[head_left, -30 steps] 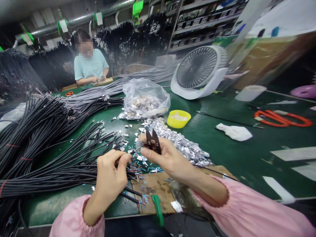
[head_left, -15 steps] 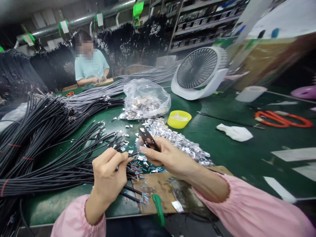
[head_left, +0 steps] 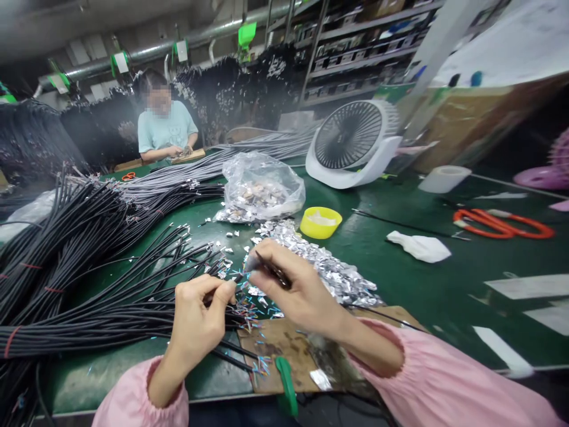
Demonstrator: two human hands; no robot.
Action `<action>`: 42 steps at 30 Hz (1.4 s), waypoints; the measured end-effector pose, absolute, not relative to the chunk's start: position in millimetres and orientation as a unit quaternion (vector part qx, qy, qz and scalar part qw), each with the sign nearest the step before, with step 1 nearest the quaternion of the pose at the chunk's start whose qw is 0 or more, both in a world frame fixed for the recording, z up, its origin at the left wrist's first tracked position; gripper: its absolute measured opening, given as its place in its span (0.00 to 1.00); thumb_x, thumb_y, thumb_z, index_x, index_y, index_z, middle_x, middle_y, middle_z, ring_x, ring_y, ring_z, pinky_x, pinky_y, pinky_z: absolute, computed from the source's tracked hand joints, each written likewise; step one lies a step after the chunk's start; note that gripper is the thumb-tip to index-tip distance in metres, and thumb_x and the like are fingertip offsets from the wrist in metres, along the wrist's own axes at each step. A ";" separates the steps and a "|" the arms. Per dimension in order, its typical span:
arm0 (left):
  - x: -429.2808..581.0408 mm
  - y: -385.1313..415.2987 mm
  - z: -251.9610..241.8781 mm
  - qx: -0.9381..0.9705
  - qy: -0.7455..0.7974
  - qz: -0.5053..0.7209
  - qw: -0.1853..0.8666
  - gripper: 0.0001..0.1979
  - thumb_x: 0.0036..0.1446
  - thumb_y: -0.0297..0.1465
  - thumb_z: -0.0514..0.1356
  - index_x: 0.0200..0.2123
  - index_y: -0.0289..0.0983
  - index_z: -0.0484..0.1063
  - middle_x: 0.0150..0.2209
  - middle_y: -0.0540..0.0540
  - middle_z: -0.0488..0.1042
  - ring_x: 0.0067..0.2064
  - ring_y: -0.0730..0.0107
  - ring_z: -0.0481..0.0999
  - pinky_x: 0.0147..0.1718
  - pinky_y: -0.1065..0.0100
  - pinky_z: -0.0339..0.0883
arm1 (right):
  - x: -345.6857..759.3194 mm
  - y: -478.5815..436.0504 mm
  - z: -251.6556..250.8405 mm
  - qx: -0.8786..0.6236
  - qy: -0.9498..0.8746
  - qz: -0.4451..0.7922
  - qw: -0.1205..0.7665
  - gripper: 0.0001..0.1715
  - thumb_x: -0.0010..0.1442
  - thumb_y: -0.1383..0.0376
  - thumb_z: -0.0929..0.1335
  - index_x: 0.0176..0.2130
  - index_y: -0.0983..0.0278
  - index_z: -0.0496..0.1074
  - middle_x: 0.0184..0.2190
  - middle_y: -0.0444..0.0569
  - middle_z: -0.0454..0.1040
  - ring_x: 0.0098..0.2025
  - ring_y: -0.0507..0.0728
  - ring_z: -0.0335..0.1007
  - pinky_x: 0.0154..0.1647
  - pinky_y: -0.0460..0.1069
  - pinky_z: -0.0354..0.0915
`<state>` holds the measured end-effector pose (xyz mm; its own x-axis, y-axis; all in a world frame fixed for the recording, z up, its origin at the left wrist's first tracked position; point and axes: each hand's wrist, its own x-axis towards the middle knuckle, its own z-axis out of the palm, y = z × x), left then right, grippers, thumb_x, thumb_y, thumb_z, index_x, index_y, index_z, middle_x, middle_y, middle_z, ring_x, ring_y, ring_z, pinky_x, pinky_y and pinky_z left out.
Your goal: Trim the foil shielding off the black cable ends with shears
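Observation:
My left hand (head_left: 200, 317) pinches the end of a thin black cable (head_left: 133, 308) that runs in from the left. Close to its right, my right hand (head_left: 296, 284) is closed around small dark snips (head_left: 272, 271), whose tip sits at the cable's end. Beneath both hands lie short coloured wire offcuts (head_left: 251, 308) and a brown cardboard pad (head_left: 284, 344). A heap of silver foil scraps (head_left: 329, 267) spreads just beyond my right hand.
Bundles of black cables (head_left: 66, 237) cover the left of the green table (head_left: 400, 279). Farther back are a clear bag of scraps (head_left: 260, 190), a yellow bowl (head_left: 320, 222), a white fan (head_left: 355, 142), orange scissors (head_left: 502, 224) and a tape roll (head_left: 444, 178). Another person (head_left: 164, 127) works opposite.
The snips have tipped from upright to lying low in my right hand, and that hand has moved slightly nearer the cable end. My left hand keeps its pinch.

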<state>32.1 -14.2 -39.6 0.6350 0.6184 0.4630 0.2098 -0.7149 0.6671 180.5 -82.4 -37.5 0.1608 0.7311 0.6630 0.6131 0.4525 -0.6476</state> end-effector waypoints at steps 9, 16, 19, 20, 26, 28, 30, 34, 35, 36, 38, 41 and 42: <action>33.3 -14.3 -40.1 0.833 0.290 0.336 0.330 0.13 0.55 0.29 0.56 0.19 0.36 0.71 0.18 0.52 0.69 0.21 0.76 0.66 0.22 0.73 0.55 | 184.7 -80.1 -38.7 -0.519 -0.651 0.046 0.553 0.10 0.57 0.71 0.64 0.25 0.63 0.60 0.23 0.44 0.62 0.26 0.52 0.59 0.26 0.46 0.57; 33.7 -13.4 -34.3 0.847 0.299 0.325 0.296 0.17 0.58 0.29 0.53 0.18 0.35 0.69 0.18 0.51 0.70 0.22 0.77 0.66 0.23 0.74 0.55 | 183.2 -78.5 -36.7 -0.542 -0.645 -0.006 0.539 0.10 0.54 0.75 0.63 0.25 0.63 0.60 0.23 0.43 0.62 0.25 0.51 0.58 0.24 0.45 0.56; 32.5 -10.1 -35.6 0.819 0.324 0.336 0.335 0.15 0.57 0.31 0.54 0.19 0.35 0.71 0.18 0.51 0.70 0.21 0.77 0.67 0.22 0.74 0.56 | 189.8 -78.9 -35.3 -0.561 -0.584 -0.021 0.586 0.08 0.54 0.73 0.64 0.26 0.63 0.61 0.22 0.42 0.63 0.23 0.50 0.58 0.22 0.44 0.56; 32.1 -9.8 -37.2 0.808 0.329 0.345 0.347 0.14 0.56 0.32 0.56 0.20 0.35 0.72 0.19 0.52 0.71 0.21 0.76 0.67 0.22 0.74 0.57 | 191.9 -79.0 -35.1 -0.578 -0.538 -0.045 0.612 0.07 0.54 0.72 0.64 0.26 0.62 0.62 0.22 0.42 0.63 0.22 0.50 0.57 0.22 0.45 0.56; 31.2 -12.9 -46.2 0.767 0.340 0.402 0.366 0.06 0.50 0.29 0.61 0.23 0.37 0.75 0.20 0.52 0.71 0.21 0.76 0.68 0.20 0.75 0.59 | 186.7 -80.7 -34.2 -0.585 -0.520 0.074 0.619 0.08 0.54 0.63 0.66 0.27 0.65 0.70 0.21 0.45 0.68 0.21 0.51 0.61 0.20 0.45 0.58; 31.0 -13.4 -46.4 0.761 0.337 0.409 0.374 0.06 0.50 0.29 0.61 0.23 0.37 0.75 0.19 0.52 0.70 0.21 0.76 0.67 0.19 0.75 0.59 | 182.6 -81.0 -34.3 -0.574 -0.528 0.114 0.615 0.09 0.53 0.63 0.66 0.26 0.66 0.71 0.20 0.45 0.68 0.21 0.50 0.61 0.19 0.45 0.58; 30.9 -13.8 -45.8 0.761 0.332 0.409 0.378 0.06 0.49 0.29 0.61 0.22 0.37 0.74 0.19 0.52 0.71 0.21 0.76 0.68 0.19 0.76 0.59 | 180.7 -81.3 -34.8 -0.570 -0.522 0.128 0.621 0.09 0.52 0.64 0.66 0.25 0.66 0.71 0.18 0.44 0.67 0.19 0.50 0.59 0.18 0.44 0.56; 31.8 -15.1 -44.4 0.766 0.324 0.409 0.375 0.06 0.50 0.29 0.61 0.22 0.37 0.74 0.19 0.52 0.71 0.21 0.77 0.68 0.19 0.76 0.59 | 180.7 -81.7 -36.1 -0.568 -0.532 0.110 0.618 0.11 0.52 0.65 0.66 0.20 0.66 0.69 0.16 0.43 0.65 0.19 0.49 0.57 0.18 0.44 0.55; 32.2 -15.5 -44.3 0.769 0.322 0.408 0.371 0.06 0.50 0.29 0.61 0.22 0.37 0.74 0.19 0.52 0.71 0.21 0.77 0.67 0.19 0.76 0.59 | 180.6 -81.9 -35.8 -0.569 -0.534 0.101 0.617 0.12 0.52 0.66 0.66 0.19 0.66 0.69 0.15 0.42 0.64 0.19 0.49 0.56 0.18 0.44 0.54; 32.7 -15.9 -44.3 0.773 0.321 0.408 0.365 0.07 0.50 0.29 0.61 0.22 0.37 0.74 0.19 0.52 0.71 0.21 0.77 0.67 0.19 0.76 0.59 | 180.5 -82.2 -35.2 -0.570 -0.534 0.095 0.617 0.12 0.51 0.66 0.66 0.19 0.66 0.68 0.15 0.42 0.63 0.18 0.48 0.55 0.18 0.44 0.53; 33.5 -16.8 -44.7 0.776 0.317 0.414 0.355 0.07 0.50 0.30 0.61 0.22 0.37 0.75 0.19 0.52 0.71 0.21 0.77 0.68 0.19 0.76 0.59 | 179.8 -82.9 -33.1 -0.573 -0.535 0.093 0.614 0.11 0.50 0.67 0.65 0.18 0.66 0.67 0.14 0.41 0.61 0.17 0.47 0.52 0.17 0.44 0.51; 34.2 -18.0 -45.4 0.774 0.314 0.425 0.349 0.07 0.51 0.30 0.61 0.23 0.37 0.74 0.19 0.52 0.71 0.21 0.76 0.68 0.20 0.75 0.61 | 179.1 -84.1 -29.3 -0.573 -0.553 0.110 0.596 0.11 0.48 0.68 0.65 0.17 0.66 0.67 0.13 0.40 0.60 0.17 0.47 0.51 0.17 0.44 0.51; 34.2 -18.4 -45.5 0.773 0.314 0.427 0.348 0.06 0.51 0.29 0.61 0.23 0.37 0.74 0.20 0.52 0.71 0.21 0.76 0.69 0.20 0.75 0.61 | 179.1 -84.3 -28.4 -0.571 -0.559 0.119 0.589 0.11 0.48 0.68 0.65 0.17 0.66 0.67 0.13 0.40 0.60 0.17 0.47 0.52 0.18 0.44 0.52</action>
<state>34.2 -18.4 -45.5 0.4374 0.7833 0.4417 0.1882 -0.5600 0.8068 179.1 -84.3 -28.4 0.3463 0.7786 0.5233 0.4984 0.3198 -0.8058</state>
